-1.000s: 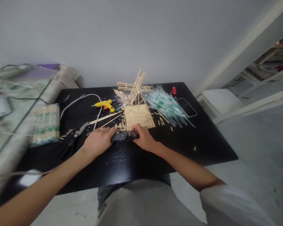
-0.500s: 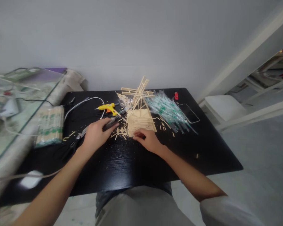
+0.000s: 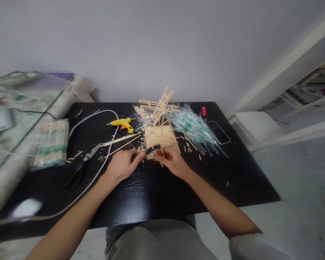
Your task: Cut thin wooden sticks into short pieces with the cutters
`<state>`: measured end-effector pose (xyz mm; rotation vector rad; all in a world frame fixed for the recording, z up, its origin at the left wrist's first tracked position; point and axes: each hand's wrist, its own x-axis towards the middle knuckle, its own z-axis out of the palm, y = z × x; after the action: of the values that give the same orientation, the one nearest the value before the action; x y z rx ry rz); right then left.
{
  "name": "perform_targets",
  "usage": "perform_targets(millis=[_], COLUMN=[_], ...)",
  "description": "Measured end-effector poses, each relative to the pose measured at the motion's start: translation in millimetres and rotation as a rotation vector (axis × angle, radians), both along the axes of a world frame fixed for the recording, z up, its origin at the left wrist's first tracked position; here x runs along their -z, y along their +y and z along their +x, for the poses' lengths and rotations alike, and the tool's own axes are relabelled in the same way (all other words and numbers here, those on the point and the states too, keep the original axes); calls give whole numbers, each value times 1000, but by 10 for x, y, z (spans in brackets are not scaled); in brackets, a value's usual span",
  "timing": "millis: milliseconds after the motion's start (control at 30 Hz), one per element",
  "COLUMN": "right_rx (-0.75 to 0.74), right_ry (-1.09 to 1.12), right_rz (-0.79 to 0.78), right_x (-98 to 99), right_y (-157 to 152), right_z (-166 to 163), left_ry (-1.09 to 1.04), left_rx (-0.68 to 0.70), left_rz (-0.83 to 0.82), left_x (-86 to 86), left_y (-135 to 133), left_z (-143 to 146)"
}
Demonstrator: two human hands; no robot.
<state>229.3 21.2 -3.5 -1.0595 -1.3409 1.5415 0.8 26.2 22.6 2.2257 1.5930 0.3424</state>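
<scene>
Left hand (image 3: 121,164) clasps the dark tool (image 3: 152,148) | right hand (image 3: 174,161) pinches a thin stick (image 3: 162,165) | stick looks light, stiff, snappable: best held gently, near the middle

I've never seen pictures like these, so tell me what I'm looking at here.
There's no machine here, just a person's two bare hands. One camera, worn on the person's head, looks forward and down, so you see roughly what they see.

The left hand grips a dark hand tool. The right hand, close by, seems to pinch a thin stick.

On the black table you'll find a wooden frame behind the hands. To its left are a yellow glue gun, scissors and a packet of sticks; to its right, clear and green wrappers and what looks like a phone.
</scene>
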Motion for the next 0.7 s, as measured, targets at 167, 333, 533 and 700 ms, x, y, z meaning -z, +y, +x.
perform_targets(millis=[167, 333, 533, 700], right_rx=[20, 30, 15, 7], right_ry=[-35, -26, -25, -25], right_rz=[-38, -60, -98, -100], right_x=[66, 75, 43, 51], right_y=[-49, -52, -64, -76], right_z=[-45, -45, -49, -44], left_ry=[88, 157, 167, 205], left_rx=[-48, -75, -98, -140], left_rz=[-4, -18, -44, 14], left_x=[73, 103, 90, 107], left_y=[-43, -58, -84, -67], left_z=[30, 34, 28, 3])
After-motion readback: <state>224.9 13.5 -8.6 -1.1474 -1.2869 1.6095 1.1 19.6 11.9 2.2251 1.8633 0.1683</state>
